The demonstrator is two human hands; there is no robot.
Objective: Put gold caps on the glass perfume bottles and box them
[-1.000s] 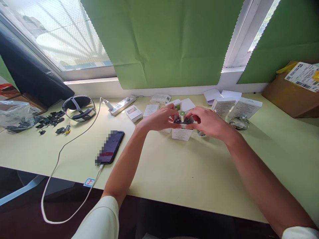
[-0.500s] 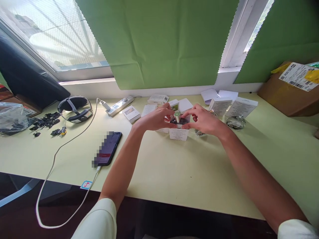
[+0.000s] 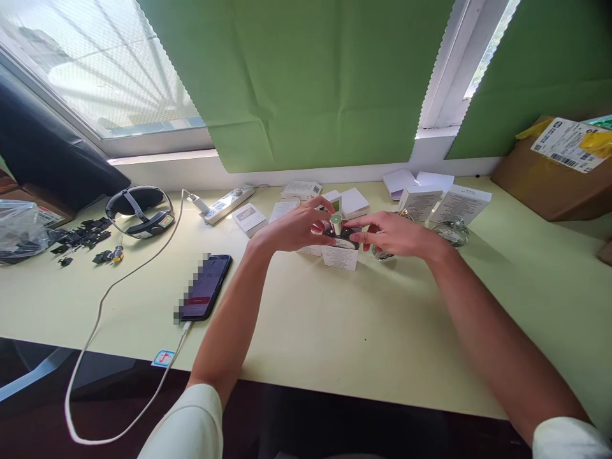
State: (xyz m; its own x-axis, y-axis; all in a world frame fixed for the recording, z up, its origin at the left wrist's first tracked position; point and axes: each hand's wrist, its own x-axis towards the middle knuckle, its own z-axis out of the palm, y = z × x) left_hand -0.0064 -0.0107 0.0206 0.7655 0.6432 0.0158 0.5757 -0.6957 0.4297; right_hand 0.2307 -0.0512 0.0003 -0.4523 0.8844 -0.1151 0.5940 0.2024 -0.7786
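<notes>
My left hand (image 3: 294, 231) and my right hand (image 3: 394, 234) meet over a small white box (image 3: 340, 257) standing on the pale green table (image 3: 335, 319). Between their fingertips sits a round glass bottle with a silver cap (image 3: 336, 224), its dark body at the box's open top. Both hands pinch the bottle from either side, fingers curled. The lower part of the bottle is hidden by the box and fingers.
A phone (image 3: 205, 287) on a white cable lies left of my arm. A power strip (image 3: 220, 205), a headset (image 3: 138, 213), small black parts (image 3: 81, 236) and a plastic bag (image 3: 19, 229) lie at the left. More white boxes (image 3: 459, 203), another glass bottle (image 3: 452, 233) and a cardboard carton (image 3: 554, 172) stand at the right.
The bottle has sunk slightly toward the box top, and my right fingers have flattened over it. The view has shifted a little.
</notes>
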